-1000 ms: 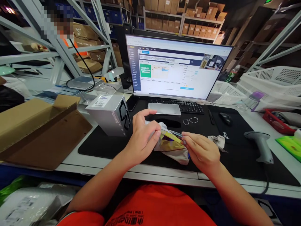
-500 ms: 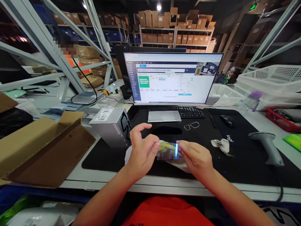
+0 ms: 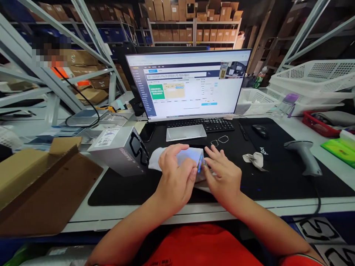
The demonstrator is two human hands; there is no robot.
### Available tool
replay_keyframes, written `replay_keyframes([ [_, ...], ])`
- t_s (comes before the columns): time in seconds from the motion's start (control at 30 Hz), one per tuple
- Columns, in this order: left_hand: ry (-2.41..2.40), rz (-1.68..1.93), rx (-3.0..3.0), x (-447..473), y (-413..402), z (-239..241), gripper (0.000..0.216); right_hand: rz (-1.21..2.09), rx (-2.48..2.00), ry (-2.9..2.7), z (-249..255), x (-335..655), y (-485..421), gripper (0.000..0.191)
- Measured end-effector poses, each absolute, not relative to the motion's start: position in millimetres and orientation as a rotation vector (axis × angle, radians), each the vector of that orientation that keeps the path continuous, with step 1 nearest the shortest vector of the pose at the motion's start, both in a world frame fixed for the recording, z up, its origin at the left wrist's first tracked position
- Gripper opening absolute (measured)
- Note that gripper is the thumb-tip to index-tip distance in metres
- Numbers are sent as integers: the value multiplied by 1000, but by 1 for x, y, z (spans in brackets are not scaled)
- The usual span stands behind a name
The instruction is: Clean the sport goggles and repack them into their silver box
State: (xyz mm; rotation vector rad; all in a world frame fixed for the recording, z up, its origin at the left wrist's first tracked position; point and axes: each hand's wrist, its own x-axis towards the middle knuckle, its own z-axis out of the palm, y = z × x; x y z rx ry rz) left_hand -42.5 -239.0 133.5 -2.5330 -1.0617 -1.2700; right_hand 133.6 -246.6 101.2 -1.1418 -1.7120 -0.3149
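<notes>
Black desk mat (image 3: 122,192) is spread before a computer monitor (image 3: 191,88), where a glossy, bluish-reflecting film packet (image 3: 199,162) is held above the mat, in front of the screen. The packet is pinched by the curled thumb and forefinger of the left hand (image 3: 176,173); its edge is met by the right hand (image 3: 226,175), whose fingers are spread, though whether any grip is taken there cannot be told. White soft wrapping (image 3: 155,159) is partly hidden by the hands. To the monitor's front left, a grey printed box (image 3: 118,157) and an open cardboard carton (image 3: 52,184) are seen; to its front right, a crumpled white tissue (image 3: 256,160) and a handheld barcode scanner (image 3: 306,155). A shallow white tray (image 3: 185,133) and a black keyboard (image 3: 220,124) are placed just before the monitor. Behind it, metal shelves (image 3: 194,22) are lined with brown boxes (image 3: 203,35).
</notes>
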Motion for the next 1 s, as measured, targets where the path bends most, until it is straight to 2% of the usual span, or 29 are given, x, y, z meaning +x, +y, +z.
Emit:
replay_keyframes([
  [0.23, -881, -1257, -2499, -31, -233, 131, 8, -769, -1102, -1812, 103, 145, -253, 14],
  [0.33, -751, -1320, -2535, -25, -231, 128, 8, -813, -1089, -1895, 97, 149, -253, 18],
  [0.53, -470, -1271, -2678, -5, -236, 129, 17, -458, -1019, -1887, 91, 155, -240, 23],
  [0.7, -369, -1255, -2674, 11, -235, 135, 16, -369, -927, -1841, 94, 169, -238, 25],
  [0.83, -423, -1290, -2576, 17, -234, 134, 10, -239, -1167, -1720, 102, 206, -239, 21],
  [1.0, -497, -1116, -2815, 14, -241, 105, 14, 62, -1484, -1148, 77, 301, -226, 18],
])
